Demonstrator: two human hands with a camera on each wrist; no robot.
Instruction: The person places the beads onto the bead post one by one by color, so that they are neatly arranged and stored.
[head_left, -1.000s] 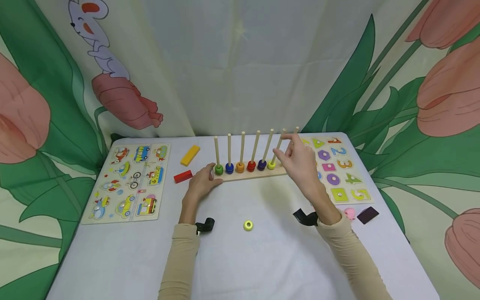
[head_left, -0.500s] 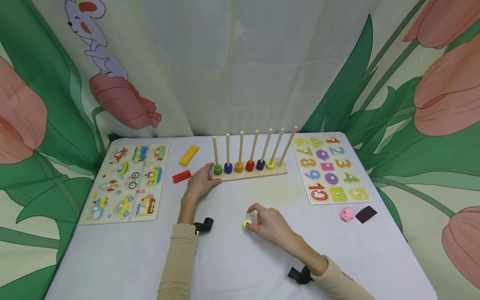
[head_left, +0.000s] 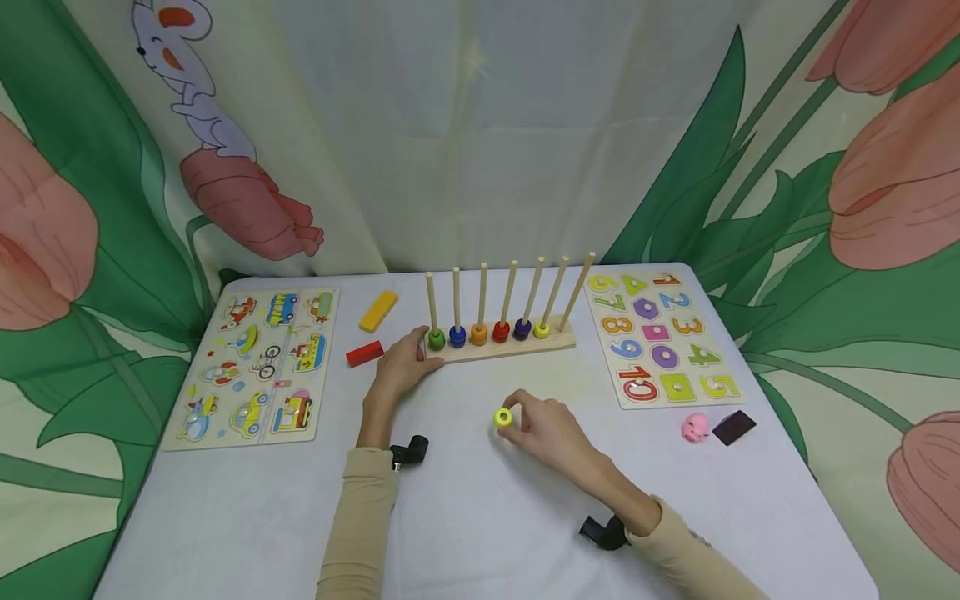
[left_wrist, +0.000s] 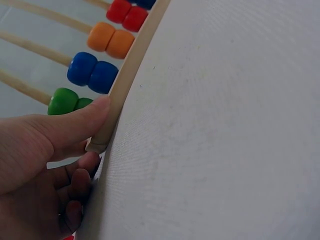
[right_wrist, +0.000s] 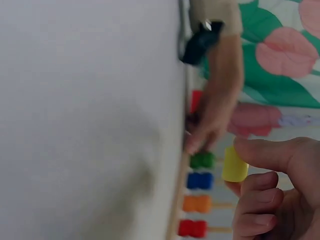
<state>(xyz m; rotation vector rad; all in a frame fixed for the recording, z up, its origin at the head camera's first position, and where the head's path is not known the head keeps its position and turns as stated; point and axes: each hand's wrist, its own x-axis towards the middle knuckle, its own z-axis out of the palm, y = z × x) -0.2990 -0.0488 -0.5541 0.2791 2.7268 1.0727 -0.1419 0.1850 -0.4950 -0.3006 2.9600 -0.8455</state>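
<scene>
My left hand (head_left: 400,365) grips the left end of a wooden peg rack (head_left: 557,342), its thumb along the base's edge beside the green beads (left_wrist: 62,101). Upright pegs stand in a row; from the left they carry green, blue (left_wrist: 102,76), orange (left_wrist: 120,44), red, dark blue and yellow beads low down. The rightmost peg (head_left: 579,288) is bare. In front of the rack, my right hand (head_left: 553,435) pinches a yellow ring bead (right_wrist: 235,165) between thumb and index finger. The bead's hole faces the head camera.
A vehicle puzzle board (head_left: 255,367) lies at the left and a number puzzle board (head_left: 647,337) at the right. Yellow (head_left: 378,311) and red (head_left: 364,353) blocks lie left of the rack. At the right are a small pink pig figure (head_left: 695,427) and a dark rectangular piece (head_left: 734,427).
My right hand has come from the rack's right pegs down to the yellow bead on the table, pinched it and moved it slightly toward the rack. The left hand keeps its place.
</scene>
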